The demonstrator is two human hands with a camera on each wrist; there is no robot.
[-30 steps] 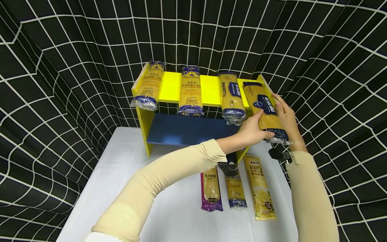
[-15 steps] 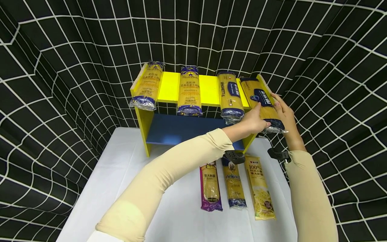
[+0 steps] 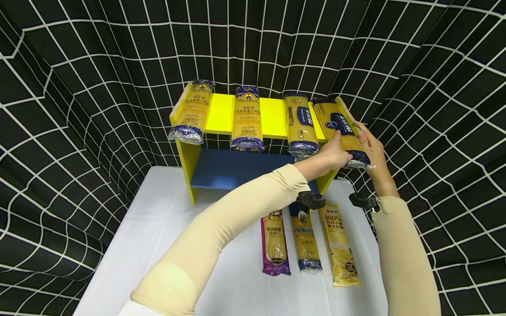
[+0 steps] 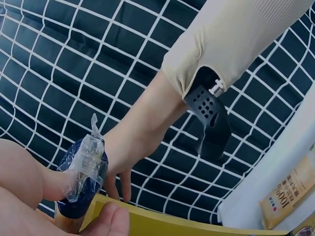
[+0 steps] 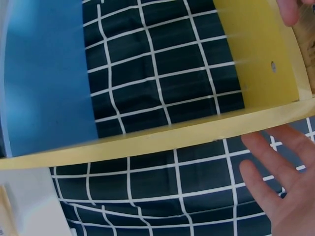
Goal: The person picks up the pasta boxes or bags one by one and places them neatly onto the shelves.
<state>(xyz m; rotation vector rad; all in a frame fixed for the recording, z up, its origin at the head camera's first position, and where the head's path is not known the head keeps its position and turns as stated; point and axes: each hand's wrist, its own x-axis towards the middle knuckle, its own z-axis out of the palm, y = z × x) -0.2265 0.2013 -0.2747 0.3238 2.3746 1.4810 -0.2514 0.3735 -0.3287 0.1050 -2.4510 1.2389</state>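
Note:
My left hand (image 3: 331, 154) grips the front end of a spaghetti pack (image 3: 326, 113) with a dark blue label, thumb on top. The pack lies tilted on the yellow upper shelf (image 3: 272, 115), along its right end. In the left wrist view the pack's crinkled clear end (image 4: 88, 164) shows between left thumb and fingers. My right hand (image 3: 374, 153) is beside the pack's right edge at the shelf's right side panel. In the right wrist view, the right hand's loosely extended fingers (image 5: 273, 169) lie along the panel's outer side.
A matching spaghetti pack (image 3: 300, 125) sits just left, with two more packs, one central (image 3: 247, 118) and one far left (image 3: 194, 109). Below is a blue lower shelf (image 3: 233, 169). On the white table (image 3: 245, 281) lie a purple-edged pack (image 3: 275, 243), an ankara pack (image 3: 305, 241) and a yellow pack (image 3: 339, 245).
The spaghetti pack has slid back and slightly left onto the upper shelf, and my left hand has moved up with it. My right hand has stayed nearly in place.

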